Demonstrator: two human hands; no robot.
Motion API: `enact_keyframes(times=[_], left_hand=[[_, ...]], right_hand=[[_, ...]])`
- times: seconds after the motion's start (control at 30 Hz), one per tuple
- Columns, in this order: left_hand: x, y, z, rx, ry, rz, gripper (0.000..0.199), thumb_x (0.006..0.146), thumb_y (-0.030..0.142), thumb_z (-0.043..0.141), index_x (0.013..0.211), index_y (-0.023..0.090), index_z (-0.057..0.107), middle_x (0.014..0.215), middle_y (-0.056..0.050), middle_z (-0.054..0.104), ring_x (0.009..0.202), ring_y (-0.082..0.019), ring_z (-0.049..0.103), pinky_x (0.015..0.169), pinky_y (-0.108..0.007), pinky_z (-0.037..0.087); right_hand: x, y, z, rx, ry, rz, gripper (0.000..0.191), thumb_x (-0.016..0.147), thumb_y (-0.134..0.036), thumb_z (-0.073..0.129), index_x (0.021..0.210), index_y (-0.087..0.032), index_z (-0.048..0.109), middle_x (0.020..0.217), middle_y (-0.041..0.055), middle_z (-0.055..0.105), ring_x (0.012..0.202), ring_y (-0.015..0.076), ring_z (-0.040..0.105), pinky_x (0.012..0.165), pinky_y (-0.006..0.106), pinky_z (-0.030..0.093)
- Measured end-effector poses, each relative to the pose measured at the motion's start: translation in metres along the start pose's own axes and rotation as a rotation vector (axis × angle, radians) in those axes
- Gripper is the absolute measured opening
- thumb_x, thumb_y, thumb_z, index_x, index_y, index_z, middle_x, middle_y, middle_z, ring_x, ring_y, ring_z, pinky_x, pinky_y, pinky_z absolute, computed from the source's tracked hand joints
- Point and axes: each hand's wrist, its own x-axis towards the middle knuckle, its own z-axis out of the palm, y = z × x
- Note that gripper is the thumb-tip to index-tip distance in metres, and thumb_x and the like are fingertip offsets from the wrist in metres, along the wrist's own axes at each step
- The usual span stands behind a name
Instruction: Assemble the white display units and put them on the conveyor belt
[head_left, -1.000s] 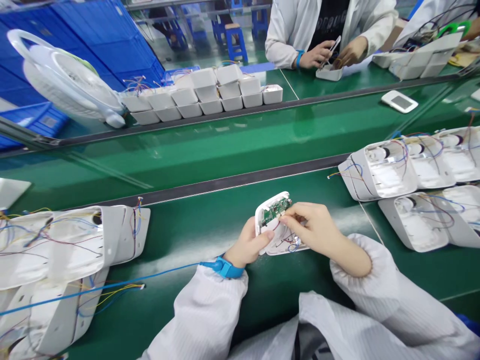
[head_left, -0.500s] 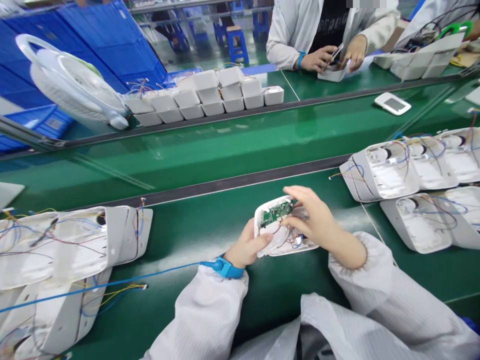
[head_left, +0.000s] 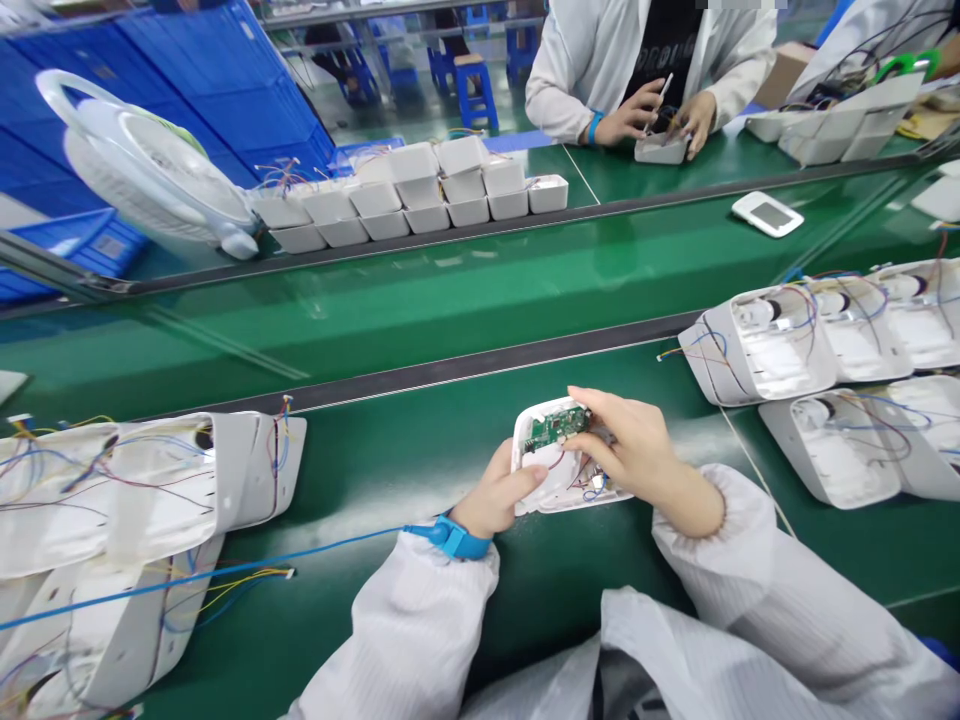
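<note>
A small white plastic housing is held tilted over the green table in front of me. My left hand grips its left edge, with the thumb on the inside. A green circuit board lies along the upper part of the housing. My right hand pinches the right end of the board between thumb and fingers. Thin red and blue wires show in the lower right of the housing, partly under my right hand. A blue strap with a cord is round my left wrist.
White housings with wires lie on the left and on the right. Beyond the dark rail, a white panel with a screen lies on green belt. Across stand stacked white boxes, a fan and a person handling parts.
My right thumb and fingers have closed on the board's right end. The white panel with a screen has shifted left. The person opposite has moved their hands slightly.
</note>
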Motion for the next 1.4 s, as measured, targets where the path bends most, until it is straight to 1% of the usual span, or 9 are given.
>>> enact_keyframes(times=[0.2,0.4,0.5,0.6,0.7,0.9,1.03,1.2,1.4], left_hand=[[0.008,-0.005,-0.01,0.102,0.019,0.158,0.057,0.074,0.053,0.074,0.117,0.017,0.069,0.108,-0.01,0.074,0.096,-0.029,0.07,0.084,-0.038,0.055],[0.023,-0.007,-0.025,0.379,0.426,0.557,0.058,0.095,0.062,0.035,0.118,0.02,0.067,0.126,-0.012,0.067,0.121,-0.028,0.06,0.105,-0.046,0.043],[0.022,-0.009,-0.023,0.761,0.296,0.532,0.065,0.088,0.07,0.041,0.122,0.02,0.066,0.13,-0.014,0.064,0.123,-0.031,0.056,0.106,-0.049,0.04],[0.018,-0.011,-0.015,1.11,0.114,0.447,0.098,0.066,0.081,0.06,0.14,0.017,0.05,0.132,-0.018,0.06,0.119,-0.037,0.055,0.103,-0.056,0.037],[0.017,-0.011,-0.01,1.231,0.091,0.355,0.105,0.071,0.073,0.063,0.152,0.017,0.027,0.131,-0.019,0.059,0.118,-0.038,0.053,0.1,-0.057,0.036],[0.015,-0.012,-0.015,0.916,-0.04,0.467,0.082,0.091,0.06,0.046,0.156,0.027,0.009,0.152,-0.015,0.035,0.132,-0.034,0.042,0.11,-0.053,0.032],[0.015,-0.016,-0.016,0.741,-0.077,0.53,0.092,0.087,0.054,0.056,0.156,0.027,0.002,0.154,-0.014,0.029,0.141,-0.036,0.032,0.117,-0.056,0.024],[0.014,-0.021,-0.017,0.645,-0.069,0.618,0.082,0.085,0.045,0.061,0.152,0.023,0.019,0.153,-0.017,0.031,0.142,-0.037,0.031,0.118,-0.057,0.023],[0.011,-0.023,-0.016,0.452,-0.119,0.469,0.081,0.085,0.053,0.061,0.15,0.021,0.025,0.151,-0.018,0.037,0.14,-0.036,0.038,0.116,-0.054,0.031]], right_hand=[[0.005,-0.01,-0.007,0.1,0.044,0.139,0.04,0.087,-0.041,0.069,0.122,-0.024,0.058,0.101,0.0042,0.073,0.073,0.0166,0.068,0.068,0.03,0.056],[0.007,-0.016,-0.015,0.009,0.141,-0.164,0.017,0.091,-0.012,0.056,0.099,-0.025,0.063,0.079,0.001,0.066,0.081,0.0173,0.063,0.07,0.032,0.047],[0.007,-0.016,-0.009,-0.135,-0.028,-0.313,0.02,0.094,-0.009,0.05,0.092,-0.021,0.066,0.081,0.0029,0.066,0.081,0.0173,0.058,0.071,0.033,0.042],[0.007,-0.019,-0.003,-0.179,-0.166,-0.421,0.016,0.095,-0.016,0.052,0.088,-0.017,0.066,0.08,0.0043,0.065,0.081,0.0184,0.056,0.071,0.035,0.041],[0.008,-0.017,-0.003,-0.167,-0.185,-0.445,0.016,0.094,-0.012,0.051,0.094,-0.018,0.066,0.082,0.0039,0.066,0.093,0.0203,0.058,0.078,0.036,0.043],[0.011,0.007,-0.012,-0.022,0.171,0.016,0.04,0.088,-0.029,0.065,0.125,-0.025,0.054,0.122,0.0108,0.061,0.114,0.0269,0.058,0.093,0.044,0.047],[0.009,0.015,-0.007,0.063,-0.178,0.293,0.012,0.088,-0.021,0.061,0.099,-0.021,0.057,0.091,0.0026,0.066,0.078,0.017,0.064,0.068,0.03,0.048],[0.009,0.001,-0.013,-0.228,-0.375,0.127,0.013,0.091,-0.014,0.053,0.082,-0.019,0.061,0.077,0.0019,0.061,0.072,0.0162,0.053,0.062,0.029,0.036],[0.007,-0.016,-0.003,-0.409,-0.567,-0.007,0.01,0.085,-0.011,0.061,0.081,-0.017,0.068,0.078,0.0071,0.06,0.074,0.021,0.048,0.062,0.035,0.032]])
